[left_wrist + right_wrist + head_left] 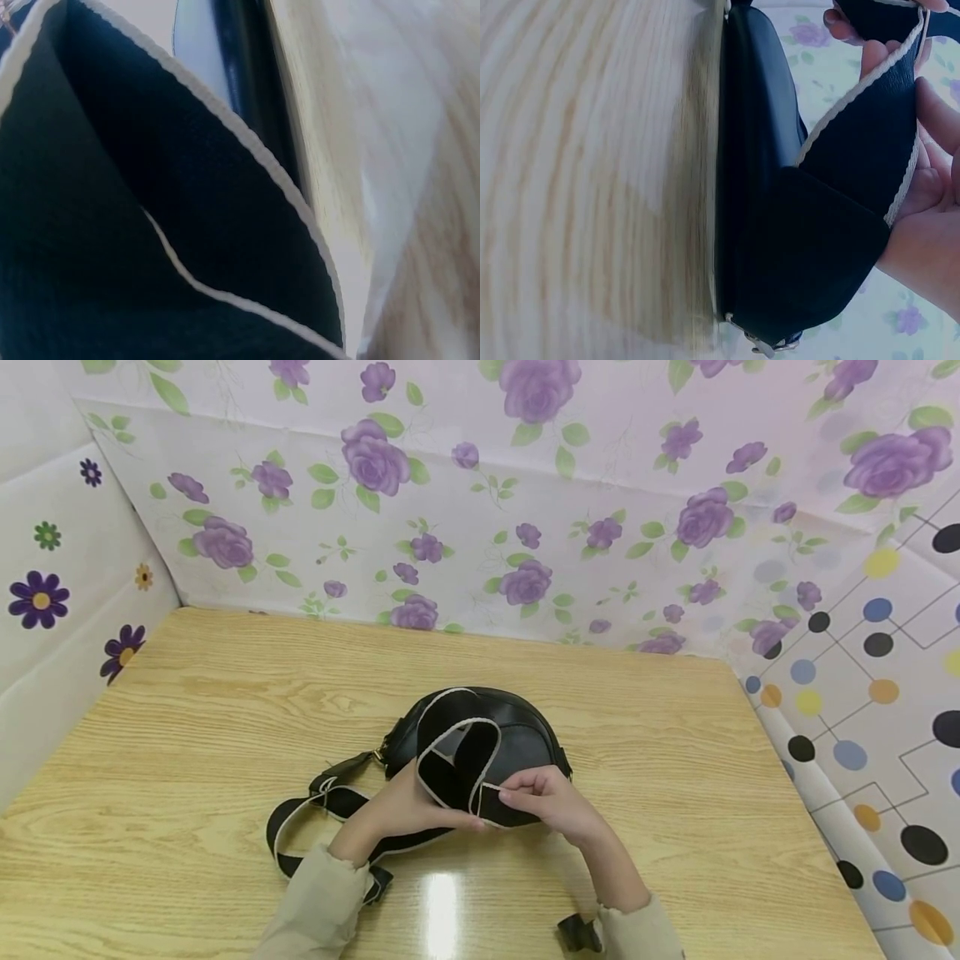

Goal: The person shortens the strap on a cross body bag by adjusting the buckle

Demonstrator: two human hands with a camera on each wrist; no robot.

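Note:
A black bag with a rounded top lies on the table in front of me. Its wide black strap has white edging and is bent into upright loops over the bag. My left hand grips the base of these loops, its thumb along the near side. My right hand pinches the strap between thumb and fingers, just right of the loops. In the left wrist view the folded strap fills most of the picture and hides the left hand. The right wrist view shows the strap rising from the bag's end to the right hand.
Another length of strap curls on the wooden table, left of the bag, joined by a metal clip. A small black piece sits beside the right sleeve. Flowered sheeting stands behind, with patterned sheets at both sides.

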